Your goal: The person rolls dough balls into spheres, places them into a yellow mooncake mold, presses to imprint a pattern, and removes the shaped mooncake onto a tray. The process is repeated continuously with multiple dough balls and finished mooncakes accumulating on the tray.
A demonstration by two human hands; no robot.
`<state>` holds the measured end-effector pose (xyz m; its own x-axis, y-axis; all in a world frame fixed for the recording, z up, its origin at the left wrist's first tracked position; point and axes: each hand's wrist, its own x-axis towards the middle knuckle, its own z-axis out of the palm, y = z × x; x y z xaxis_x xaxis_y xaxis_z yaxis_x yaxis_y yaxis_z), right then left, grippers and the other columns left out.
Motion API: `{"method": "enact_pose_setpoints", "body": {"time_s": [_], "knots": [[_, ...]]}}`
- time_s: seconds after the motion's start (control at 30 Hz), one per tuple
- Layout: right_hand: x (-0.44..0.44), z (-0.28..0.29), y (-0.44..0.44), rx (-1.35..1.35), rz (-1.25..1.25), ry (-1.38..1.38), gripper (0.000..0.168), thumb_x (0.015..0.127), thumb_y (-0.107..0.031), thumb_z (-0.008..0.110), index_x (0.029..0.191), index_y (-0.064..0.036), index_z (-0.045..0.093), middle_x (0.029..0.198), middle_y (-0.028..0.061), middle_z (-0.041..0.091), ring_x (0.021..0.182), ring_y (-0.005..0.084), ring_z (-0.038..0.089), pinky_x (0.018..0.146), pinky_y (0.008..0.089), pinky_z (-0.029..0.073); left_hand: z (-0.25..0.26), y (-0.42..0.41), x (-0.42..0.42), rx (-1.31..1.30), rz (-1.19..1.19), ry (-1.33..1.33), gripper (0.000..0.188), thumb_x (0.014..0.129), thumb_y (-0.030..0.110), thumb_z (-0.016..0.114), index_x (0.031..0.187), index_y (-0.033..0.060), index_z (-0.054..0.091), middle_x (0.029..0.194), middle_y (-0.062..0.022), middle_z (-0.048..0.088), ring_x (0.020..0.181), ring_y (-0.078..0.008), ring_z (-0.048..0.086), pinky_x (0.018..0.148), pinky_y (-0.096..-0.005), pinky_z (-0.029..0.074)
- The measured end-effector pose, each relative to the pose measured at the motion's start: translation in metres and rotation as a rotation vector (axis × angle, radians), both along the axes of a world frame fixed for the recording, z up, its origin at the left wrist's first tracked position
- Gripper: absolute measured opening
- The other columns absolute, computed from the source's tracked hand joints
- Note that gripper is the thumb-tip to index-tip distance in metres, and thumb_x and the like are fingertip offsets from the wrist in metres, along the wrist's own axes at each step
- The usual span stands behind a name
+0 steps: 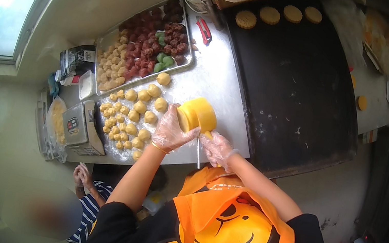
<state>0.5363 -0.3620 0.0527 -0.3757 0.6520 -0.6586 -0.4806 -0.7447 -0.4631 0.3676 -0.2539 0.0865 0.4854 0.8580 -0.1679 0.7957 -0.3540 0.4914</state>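
Observation:
Both my hands wear clear plastic gloves and hold a yellow plastic mooncake mould [201, 115] above the front of the metal table. My left hand [173, 129] grips the mould's left end, thumb underneath. On the lower right side, my right hand [217, 150] closes around a part that its fingers mostly hide. A thin pale rod [198, 153] shows below, between the hands. Left of my left hand, several pale yellow dough balls [133, 116], large and small, lie on the floured metal table [218, 75].
Filling balls crowd a metal tray [187, 65] behind. A red utility knife [204, 30] lies nearby. Patterned mooncakes [270, 15] line the far edge of a black baking tray [295, 80] at right. A scale [75, 122] stands left. Another person's gloved hands [83, 176] are at lower left.

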Motion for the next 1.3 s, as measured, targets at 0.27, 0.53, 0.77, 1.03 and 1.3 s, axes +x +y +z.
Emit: {"method": "enact_pose_setpoints", "body": {"time_s": [0.27,0.53,0.77,1.03,1.3], "knots": [[-0.009,0.037,-0.018,0.103,-0.204,-0.031,0.035,0.104,-0.021,0.060,0.136,-0.006,0.054,0.108,-0.0025,0.058,0.091,0.0055,0.050,0.077,0.0192,0.042,0.043,-0.012,0.009,0.013,0.052,-0.196,0.077,0.070,0.043,0.084,0.121,-0.0011,0.048,0.097,-0.0214,0.068,0.089,-0.0366,0.070,0.079,-0.0414,0.057],[-0.029,0.066,-0.032,0.145,-0.198,-0.315,0.038,0.104,-0.027,0.061,0.133,-0.003,0.056,0.095,0.0006,0.059,0.078,0.0069,0.051,0.067,0.0239,0.044,0.036,-0.021,-0.010,-0.063,0.111,-0.445,0.080,0.066,0.051,0.087,0.113,-0.0012,0.049,0.088,-0.0194,0.070,0.081,-0.0302,0.073,0.075,-0.0375,0.057],[-0.039,0.024,-0.041,0.291,-0.209,-0.468,0.046,0.103,-0.042,0.058,0.128,-0.003,0.056,0.073,0.0018,0.056,0.049,0.0100,0.042,0.046,0.0270,0.037,0.036,-0.027,-0.011,-0.213,0.184,-0.463,0.083,0.066,0.053,0.088,0.116,-0.0005,0.049,0.096,-0.0195,0.069,0.090,-0.0299,0.072,0.079,-0.0378,0.057],[0.022,0.062,-0.026,0.010,-0.120,0.510,0.037,0.102,-0.038,0.060,0.116,-0.004,0.055,0.056,-0.0027,0.046,0.036,0.0055,0.040,0.039,0.0195,0.041,0.029,-0.029,-0.006,-0.587,0.442,-0.882,0.060,0.094,0.042,0.067,0.130,-0.0032,0.053,0.104,-0.0107,0.066,0.087,-0.0176,0.065,0.076,-0.0304,0.057],[0.013,0.059,-0.033,-0.017,-0.071,0.413,0.029,0.100,-0.029,0.065,0.112,-0.004,0.059,0.081,0.0057,0.065,0.046,0.0069,0.054,0.047,0.0179,0.050,0.033,-0.047,0.002,-0.585,0.643,-1.133,0.032,0.106,0.030,0.053,0.120,0.0031,0.065,0.105,-0.0066,0.067,0.091,-0.0114,0.063,0.075,-0.0261,0.055]]}}
